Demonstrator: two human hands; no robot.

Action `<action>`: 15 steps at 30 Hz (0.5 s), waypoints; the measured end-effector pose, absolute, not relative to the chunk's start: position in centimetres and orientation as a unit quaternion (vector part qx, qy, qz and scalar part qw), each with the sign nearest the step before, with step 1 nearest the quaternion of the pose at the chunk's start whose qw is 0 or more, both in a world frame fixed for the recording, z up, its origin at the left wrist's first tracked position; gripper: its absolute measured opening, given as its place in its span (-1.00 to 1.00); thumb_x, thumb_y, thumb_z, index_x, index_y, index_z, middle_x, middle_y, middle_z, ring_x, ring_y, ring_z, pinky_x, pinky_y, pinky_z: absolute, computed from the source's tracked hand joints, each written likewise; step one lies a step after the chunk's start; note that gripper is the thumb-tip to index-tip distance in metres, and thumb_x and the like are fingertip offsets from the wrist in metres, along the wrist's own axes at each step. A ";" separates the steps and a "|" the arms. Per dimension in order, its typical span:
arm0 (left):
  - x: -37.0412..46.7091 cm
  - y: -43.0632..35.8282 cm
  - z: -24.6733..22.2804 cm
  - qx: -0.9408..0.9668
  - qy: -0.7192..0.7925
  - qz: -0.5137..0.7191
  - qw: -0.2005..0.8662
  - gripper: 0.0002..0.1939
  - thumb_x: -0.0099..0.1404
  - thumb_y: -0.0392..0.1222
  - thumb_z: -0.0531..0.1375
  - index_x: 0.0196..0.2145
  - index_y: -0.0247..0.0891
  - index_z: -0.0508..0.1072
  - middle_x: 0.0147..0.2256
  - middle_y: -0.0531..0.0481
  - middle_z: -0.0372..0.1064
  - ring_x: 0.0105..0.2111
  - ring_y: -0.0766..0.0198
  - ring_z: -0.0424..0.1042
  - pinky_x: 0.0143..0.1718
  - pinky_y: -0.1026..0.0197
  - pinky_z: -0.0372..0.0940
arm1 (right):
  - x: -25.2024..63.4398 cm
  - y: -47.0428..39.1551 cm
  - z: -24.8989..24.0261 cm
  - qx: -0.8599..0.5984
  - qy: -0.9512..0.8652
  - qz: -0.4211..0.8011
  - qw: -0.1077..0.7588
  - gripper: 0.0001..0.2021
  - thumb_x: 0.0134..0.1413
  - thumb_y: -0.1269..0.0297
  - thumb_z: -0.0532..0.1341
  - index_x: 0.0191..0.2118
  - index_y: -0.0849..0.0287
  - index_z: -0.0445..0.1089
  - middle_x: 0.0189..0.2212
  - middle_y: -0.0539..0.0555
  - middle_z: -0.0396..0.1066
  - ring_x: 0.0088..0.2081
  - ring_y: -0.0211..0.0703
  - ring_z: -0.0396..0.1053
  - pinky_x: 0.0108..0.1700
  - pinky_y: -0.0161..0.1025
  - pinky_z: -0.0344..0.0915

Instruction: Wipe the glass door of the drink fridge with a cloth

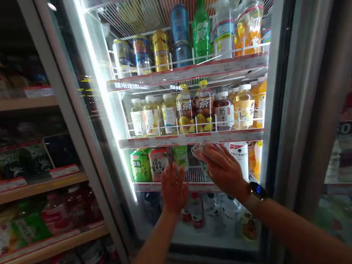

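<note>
My left hand (173,189) is raised with its fingers stretched out and palm forward, seemingly flat against the glass door in front of the lower drinks shelf. Behind it are a red drink carton (158,162) and a green pouch-like pack (181,157). To its right, my right hand (222,167) presses a crumpled whitish cloth (200,150) forward at the height of the shelf edge. A dark watch (258,190) is on that wrist. Beside the right hand stands a white pack with dark print (240,158). Part of the cloth is hidden under the fingers.
The lit drinks cooler (196,138) holds bottles and cans on several wire shelves. A metal door frame (312,131) rises on the right. At left stands a wooden shelf rack (31,190) with bottles and packs; a dark phone-like slab (61,150) leans there.
</note>
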State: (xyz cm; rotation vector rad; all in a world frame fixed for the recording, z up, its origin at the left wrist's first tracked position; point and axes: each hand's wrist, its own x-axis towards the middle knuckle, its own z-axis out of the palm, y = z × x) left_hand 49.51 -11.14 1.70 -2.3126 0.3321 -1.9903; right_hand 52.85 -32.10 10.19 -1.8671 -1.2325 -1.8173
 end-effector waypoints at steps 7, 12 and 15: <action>49.2 -11.1 1.8 -0.758 0.085 -0.643 0.072 -0.38 0.43 -0.15 -0.06 0.38 -0.25 -0.10 0.38 -0.13 -0.17 0.39 0.04 -0.22 0.36 -0.07 -0.14 | 51.1 -30.3 0.0 -0.662 -0.436 -0.587 0.163 -0.61 0.28 0.54 0.07 0.13 0.09 0.38 0.09 0.01 0.42 0.05 -0.23 0.42 0.36 -0.14 -0.03; 49.1 -12.1 1.4 -0.759 0.076 -0.645 0.053 -0.41 0.45 -0.18 -0.09 0.38 -0.26 -0.12 0.40 -0.10 -0.26 0.40 0.07 -0.27 0.37 -0.07 -0.19 | 50.5 -30.3 -2.7 -0.662 -0.427 -0.586 0.188 -0.61 0.30 0.54 0.02 0.09 0.10 0.42 0.04 0.00 0.46 0.02 -0.26 0.44 0.36 -0.18 -0.07; 49.4 -13.2 0.0 -0.757 0.040 -0.652 0.016 -0.40 0.44 -0.22 -0.08 0.38 -0.31 -0.13 0.38 -0.17 -0.20 0.39 0.06 -0.25 0.37 -0.10 -0.19 | 50.7 -31.2 -0.2 -0.670 -0.409 -0.589 0.192 -0.62 0.30 0.52 0.05 0.14 0.10 0.37 0.08 0.03 0.44 0.19 -0.19 0.30 0.35 -0.15 -0.04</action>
